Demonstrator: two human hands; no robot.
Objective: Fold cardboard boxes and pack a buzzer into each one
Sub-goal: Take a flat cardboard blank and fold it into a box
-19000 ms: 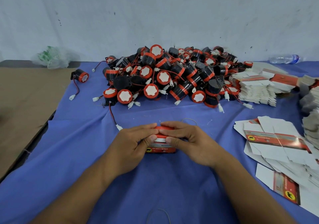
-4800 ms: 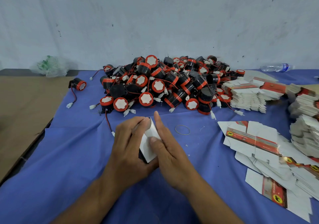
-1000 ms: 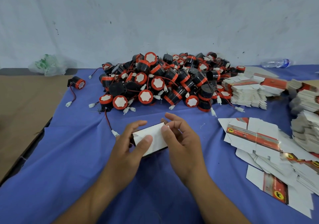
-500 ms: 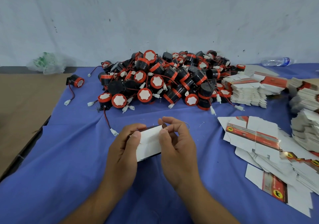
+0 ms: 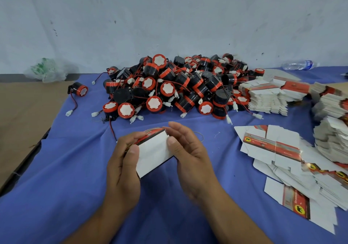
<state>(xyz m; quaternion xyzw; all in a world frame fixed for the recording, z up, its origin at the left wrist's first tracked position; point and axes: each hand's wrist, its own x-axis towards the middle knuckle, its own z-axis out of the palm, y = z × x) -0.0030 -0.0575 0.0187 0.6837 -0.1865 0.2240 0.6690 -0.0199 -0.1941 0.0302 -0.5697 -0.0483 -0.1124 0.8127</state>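
Box (image 5: pixel 153 150) looks folded shut, held over middle of blue cloth (image 5: pixel 56 187). Gripped by left hand (image 5: pixel 124 166), fingers curled round it. Right hand (image 5: pixel 188 153) fingers loose, thumb pressed on box end. Buzzer inside not seen. Buzzer pile (image 5: pixel 175 85) at far edge, flat boxes (image 5: pixel 273 146) at right edge: lots left.

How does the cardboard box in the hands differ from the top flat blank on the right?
The white-and-red cardboard box is folded into a block; the flat white-and-red cardboard blank lies unfolded, flaps spread. The left hand grips the box and the right hand touches it; the blank lies untouched. Both are white card with red print.
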